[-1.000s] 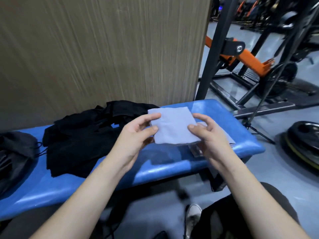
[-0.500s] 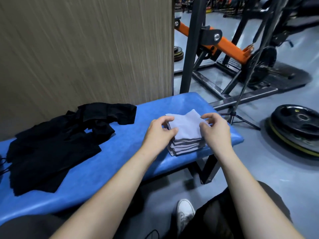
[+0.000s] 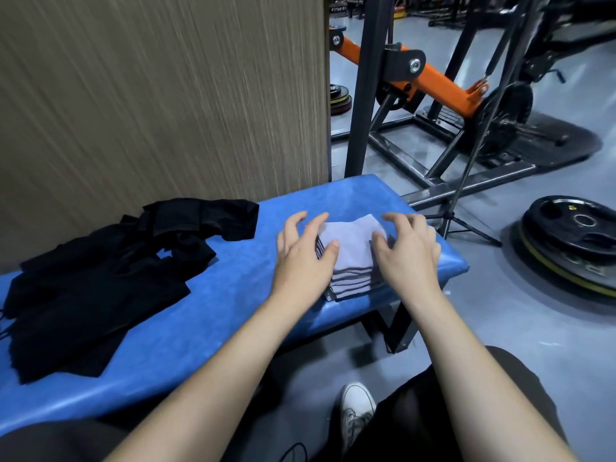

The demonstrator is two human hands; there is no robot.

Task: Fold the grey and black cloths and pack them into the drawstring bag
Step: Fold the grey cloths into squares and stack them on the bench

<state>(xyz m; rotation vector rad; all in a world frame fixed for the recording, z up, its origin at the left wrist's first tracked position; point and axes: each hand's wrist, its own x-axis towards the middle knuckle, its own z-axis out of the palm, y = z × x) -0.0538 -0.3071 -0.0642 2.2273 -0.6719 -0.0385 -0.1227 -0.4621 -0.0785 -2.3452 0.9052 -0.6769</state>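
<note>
Steadying grey cloth stack [image 3: 350,253] at worktop [image 3: 206,315] right end: our left hand [image 3: 305,258] and right hand [image 3: 405,251] flank it, fingers spread, thumbs touching top, gripping nothing. Black cloths [image 3: 100,278] left of stack, unfolded. Risk: nudge topples stack off nearby edge.

Blue padded bench [image 3: 216,315], long, running left to right across the foreground on a black metal leg [image 3: 396,331]. Wood-grain panel wall [image 3: 160,95] directly behind it. Black steel rack frame [image 3: 363,95] on the grey floor to the right, carrying an orange lever arm [image 3: 433,85]. Black weight plates [image 3: 576,241] stacked flat on the floor at far right, a thin tripod stand [image 3: 456,225] between them and the bench. White sneaker [image 3: 355,411] at bottom centre.
</note>
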